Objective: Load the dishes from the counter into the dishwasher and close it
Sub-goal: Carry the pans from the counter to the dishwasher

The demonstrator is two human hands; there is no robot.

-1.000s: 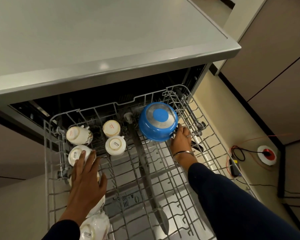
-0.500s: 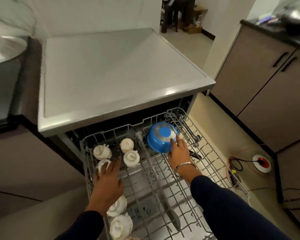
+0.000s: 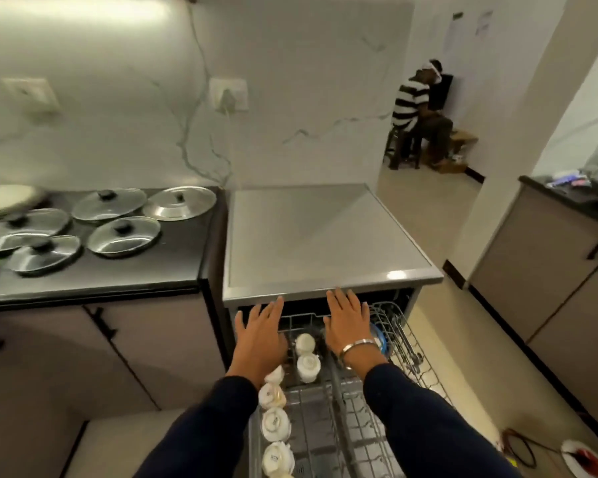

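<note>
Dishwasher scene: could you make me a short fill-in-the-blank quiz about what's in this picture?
1. The bowl in the rack is coloured ____.
2. The bracelet is on the ____ hand.
3. The lids lie on a ____ counter.
4. The left hand holds ____.

Missing words: blue; right; black; nothing

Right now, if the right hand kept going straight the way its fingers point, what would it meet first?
The right hand is flat, fingers pointing away toward the dishwasher. Straight on, its fingertips would likely meet the front edge of the steel dishwasher top just ahead of them. Depth is unclear, so they might instead pass beneath it into the dark opening.
</note>
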